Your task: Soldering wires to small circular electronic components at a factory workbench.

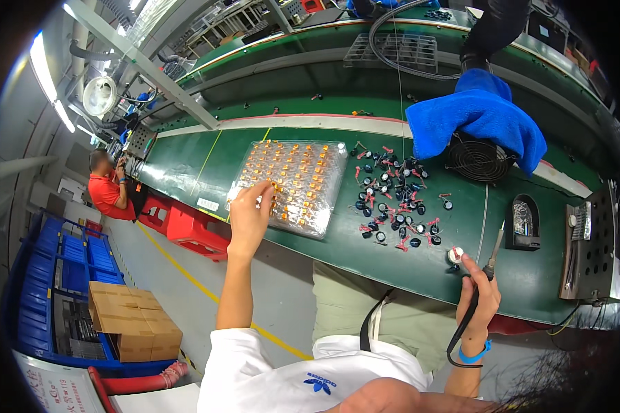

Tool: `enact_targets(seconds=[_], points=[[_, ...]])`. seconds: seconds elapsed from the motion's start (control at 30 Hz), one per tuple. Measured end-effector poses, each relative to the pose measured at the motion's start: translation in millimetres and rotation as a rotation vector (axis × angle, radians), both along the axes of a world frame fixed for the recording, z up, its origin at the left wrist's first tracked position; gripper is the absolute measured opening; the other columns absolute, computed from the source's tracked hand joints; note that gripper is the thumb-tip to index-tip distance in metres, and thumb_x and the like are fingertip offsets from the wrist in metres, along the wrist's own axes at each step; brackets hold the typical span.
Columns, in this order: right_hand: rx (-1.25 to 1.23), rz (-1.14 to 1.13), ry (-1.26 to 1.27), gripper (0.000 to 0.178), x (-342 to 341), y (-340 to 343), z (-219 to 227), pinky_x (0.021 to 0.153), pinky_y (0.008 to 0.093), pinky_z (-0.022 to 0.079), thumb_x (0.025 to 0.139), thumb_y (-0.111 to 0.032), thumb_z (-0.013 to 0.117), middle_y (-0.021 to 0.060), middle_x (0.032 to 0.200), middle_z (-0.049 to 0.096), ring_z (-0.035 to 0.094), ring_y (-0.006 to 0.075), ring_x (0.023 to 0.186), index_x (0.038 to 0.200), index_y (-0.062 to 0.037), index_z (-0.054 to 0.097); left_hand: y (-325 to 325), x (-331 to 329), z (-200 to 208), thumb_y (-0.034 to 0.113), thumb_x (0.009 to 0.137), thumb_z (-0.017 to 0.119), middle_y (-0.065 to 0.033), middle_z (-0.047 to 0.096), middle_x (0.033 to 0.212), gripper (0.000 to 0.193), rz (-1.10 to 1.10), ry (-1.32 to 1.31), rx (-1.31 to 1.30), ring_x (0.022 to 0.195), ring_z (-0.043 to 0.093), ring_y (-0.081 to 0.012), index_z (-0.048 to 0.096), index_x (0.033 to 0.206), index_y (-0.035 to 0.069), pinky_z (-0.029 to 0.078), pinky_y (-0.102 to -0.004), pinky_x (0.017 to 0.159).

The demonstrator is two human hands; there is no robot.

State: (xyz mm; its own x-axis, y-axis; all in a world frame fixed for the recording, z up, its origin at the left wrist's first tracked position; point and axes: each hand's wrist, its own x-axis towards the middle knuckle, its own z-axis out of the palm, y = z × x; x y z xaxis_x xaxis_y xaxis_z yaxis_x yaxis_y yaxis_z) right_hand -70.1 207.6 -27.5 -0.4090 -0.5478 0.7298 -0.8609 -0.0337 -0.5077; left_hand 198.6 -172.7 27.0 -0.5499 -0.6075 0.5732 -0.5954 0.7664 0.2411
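Orange bits (310, 195), clear plastic tray (333, 180): left hand (249, 210) maybe picking, grip unclear.
Right hand (486, 294) grasps black-handled pointy metal tool (494, 257); next likely needs gentle fingers.

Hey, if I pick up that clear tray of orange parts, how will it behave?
The clear tray looks thin, so it may flex. Its shiny surface suggests it could be slippery. Small orange parts across it might shift if tilted.
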Motion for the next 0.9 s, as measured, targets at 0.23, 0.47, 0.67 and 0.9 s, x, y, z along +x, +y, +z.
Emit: enact_targets(seconds=[0.23, 0.47, 0.67, 0.9], points=[[-0.057, -0.01, 0.023, 0.031, -1, -2, -3, 0.07, 0.032, 0.054, 0.096, 0.008, 0.064, 0.0196, 0.115, 0.076, 0.069, 0.0292, 0.084, 0.125, -0.0005, 0.057, 11, -3, 15, -0.001, 0.09, 0.076, -0.0114, 0.076, 0.101, 0.018, -0.088, 0.237, 0.29, 0.09, 0.072, -0.0181, 0.074, 0.108, -0.004, 0.057, -0.0295, 0.08], [-0.04, 0.014, -0.263, 0.044, 12, 2, 9, 0.066, 0.0253, 0.05, 0.091, 0.007, 0.072, 0.0158, 0.11, 0.078, 0.066, 0.0153, 0.081, 0.13, -0.003, 0.054, 78, -81, 10, -0.013, 0.093, 0.064, -0.0172, 0.07, 0.116, 0.017, -0.687, 0.633, 1.101, 0.097, 0.071, -0.0239, 0.071, 0.106, -0.006, 0.059, -0.0345, 0.088], [-0.15, 0.073, -0.349, 0.063, 23, -30, 31, 0.069, 0.0243, 0.051, 0.084, 0.001, 0.084, 0.0151, 0.11, 0.077, 0.066, 0.0141, 0.081, 0.136, -0.0058, 0.05, 154, -143, 0, -0.015, 0.093, 0.065, -0.0189, 0.066, 0.118, 0.019, -1.04, 0.571, 1.277, 0.104, 0.071, -0.0265, 0.069, 0.111, -0.008, 0.063, -0.0379, 0.091], [-0.22, 0.125, -0.582, 0.056, 24, -17, 34, 0.073, 0.0274, 0.056, 0.091, 0.006, 0.075, 0.0165, 0.103, 0.074, 0.071, 0.0166, 0.086, 0.138, -0.0029, 0.047, 182, -169, -6, -0.012, 0.084, 0.076, -0.0141, 0.075, 0.102, 0.018, -1.214, 0.371, 0.847, 0.095, 0.071, -0.0256, 0.078, 0.1, -0.004, 0.057, -0.0359, 0.085]])
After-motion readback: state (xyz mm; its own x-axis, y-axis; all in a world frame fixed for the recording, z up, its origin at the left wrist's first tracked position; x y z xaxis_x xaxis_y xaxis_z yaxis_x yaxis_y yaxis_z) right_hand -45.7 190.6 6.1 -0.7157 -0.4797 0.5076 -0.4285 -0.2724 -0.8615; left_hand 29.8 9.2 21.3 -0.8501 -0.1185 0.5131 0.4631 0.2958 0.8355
